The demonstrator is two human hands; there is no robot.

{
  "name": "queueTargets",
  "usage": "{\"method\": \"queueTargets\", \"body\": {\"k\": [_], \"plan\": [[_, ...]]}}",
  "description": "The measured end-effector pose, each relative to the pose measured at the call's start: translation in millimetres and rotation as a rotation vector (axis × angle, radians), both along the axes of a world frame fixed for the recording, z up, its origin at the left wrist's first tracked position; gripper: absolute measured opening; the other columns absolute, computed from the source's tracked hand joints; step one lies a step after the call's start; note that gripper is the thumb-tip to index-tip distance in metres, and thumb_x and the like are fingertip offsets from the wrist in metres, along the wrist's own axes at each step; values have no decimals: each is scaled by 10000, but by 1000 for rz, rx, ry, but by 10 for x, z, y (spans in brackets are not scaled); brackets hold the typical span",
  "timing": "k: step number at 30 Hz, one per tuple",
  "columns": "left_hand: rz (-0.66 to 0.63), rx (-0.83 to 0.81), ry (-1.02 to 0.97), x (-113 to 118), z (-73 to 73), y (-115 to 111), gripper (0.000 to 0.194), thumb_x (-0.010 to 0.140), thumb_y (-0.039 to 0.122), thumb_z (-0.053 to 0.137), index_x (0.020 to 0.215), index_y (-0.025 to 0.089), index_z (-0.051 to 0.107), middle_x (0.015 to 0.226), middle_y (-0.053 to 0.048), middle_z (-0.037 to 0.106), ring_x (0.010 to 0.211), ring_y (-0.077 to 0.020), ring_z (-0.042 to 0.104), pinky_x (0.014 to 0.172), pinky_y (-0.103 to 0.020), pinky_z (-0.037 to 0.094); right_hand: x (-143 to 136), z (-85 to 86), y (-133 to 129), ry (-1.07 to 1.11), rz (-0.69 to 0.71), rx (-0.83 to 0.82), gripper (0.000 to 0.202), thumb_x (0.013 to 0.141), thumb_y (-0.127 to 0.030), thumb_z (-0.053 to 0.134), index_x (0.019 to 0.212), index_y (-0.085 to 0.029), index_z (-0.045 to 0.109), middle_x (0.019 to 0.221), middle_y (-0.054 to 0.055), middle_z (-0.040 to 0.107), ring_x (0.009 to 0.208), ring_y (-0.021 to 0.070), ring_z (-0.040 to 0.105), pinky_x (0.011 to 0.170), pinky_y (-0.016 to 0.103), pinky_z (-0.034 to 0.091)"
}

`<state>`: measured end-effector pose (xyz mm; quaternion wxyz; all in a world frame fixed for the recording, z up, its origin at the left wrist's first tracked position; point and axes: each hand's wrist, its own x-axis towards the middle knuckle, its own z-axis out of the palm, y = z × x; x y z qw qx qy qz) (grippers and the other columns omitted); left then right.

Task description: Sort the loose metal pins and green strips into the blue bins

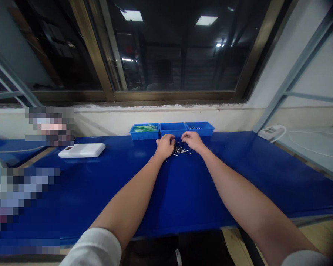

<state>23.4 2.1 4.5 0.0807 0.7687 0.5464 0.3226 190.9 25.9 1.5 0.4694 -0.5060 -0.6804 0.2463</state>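
Observation:
A small pile of thin, shiny metal pieces [180,150], like screws or nails, lies on the blue tabletop [183,192]. At the pile's left edge is my left hand [165,146], its fingers curled and closed; whatever they may hold is hidden. Just right of and above the pile, my right hand [193,140] pinches what looks like one thin metal piece between thumb and fingertips. Behind both hands stand three blue bins side by side. Green and white material fills the left bin [137,136], the middle bin [169,135] shows no contents, and a few metal pieces lie in the right bin [208,132].
A white power bank-like device [83,150] lies on the left of the table. At the right back corner is a white power strip [272,132] with a cable. A window [177,55] and grey metal frames [294,70] rise behind. Blurred patches cover things at far left.

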Motion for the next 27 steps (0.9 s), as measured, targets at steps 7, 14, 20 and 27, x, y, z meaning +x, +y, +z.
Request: {"method": "queueTargets", "body": {"k": [7, 14, 20, 27], "plan": [[5, -11, 25, -6, -21, 18, 231, 865, 224, 446, 1050, 245, 582, 1113, -36, 628, 1093, -212, 535, 912, -376, 349, 72, -9, 54, 183, -71, 49, 233, 609, -247, 595, 808, -162, 682, 721, 19, 663, 641, 152, 572, 652, 291, 452], [14, -39, 83, 5, -30, 16, 221, 862, 231, 440, 1015, 254, 598, 1112, -43, 618, 1115, -227, 518, 916, -401, 348, 72, 93, -13, -220, -112, 133, 515, 661, -264, 605, 1175, -233, 601, 1160, 46, 636, 1116, 255, 464, 962, 420, 360], [0, -24, 102, 11, -59, 34, 220, 859, 229, 431, 986, 249, 610, 1081, -49, 624, 1107, -230, 522, 899, -416, 353, 18, 46, -13, -452, -151, 19, 732, 706, -371, 618, 1392, -279, 380, 1439, 51, 405, 1236, 342, 316, 995, 524, 268], [18, -67, 135, 16, -39, 32, 239, 849, 258, 444, 978, 253, 645, 1095, -57, 622, 1129, -242, 503, 907, -428, 354, 48, 13, 12, -487, -155, 56, 660, 717, -379, 620, 1344, -257, 452, 1503, 62, 288, 1269, 349, 295, 995, 526, 274]]}}
